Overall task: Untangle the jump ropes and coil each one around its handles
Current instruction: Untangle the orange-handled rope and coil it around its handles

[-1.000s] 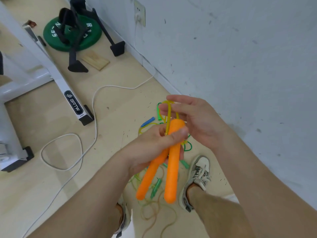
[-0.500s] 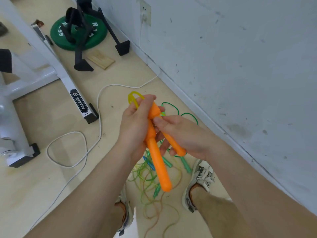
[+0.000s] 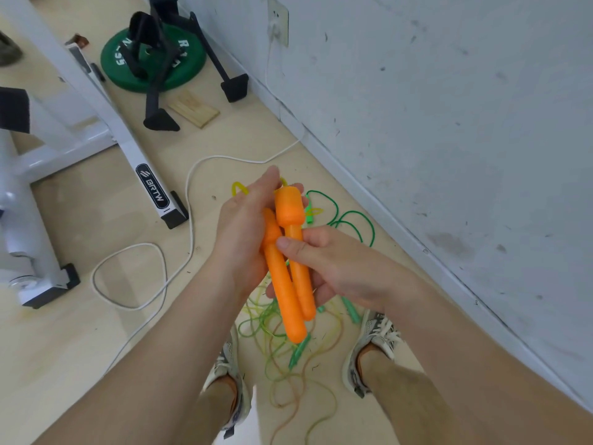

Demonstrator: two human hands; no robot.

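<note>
Orange handles together in left hand, right hand; wall close beside.

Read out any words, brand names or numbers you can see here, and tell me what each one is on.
"BRTW": on the black oval label on the white machine's leg.
"R": on the green weight plate. Its other white marks, perhaps "95", are partly hidden by the black stand and cannot be read with certainty.
No text shows on the orange handles or the wall socket.
</note>
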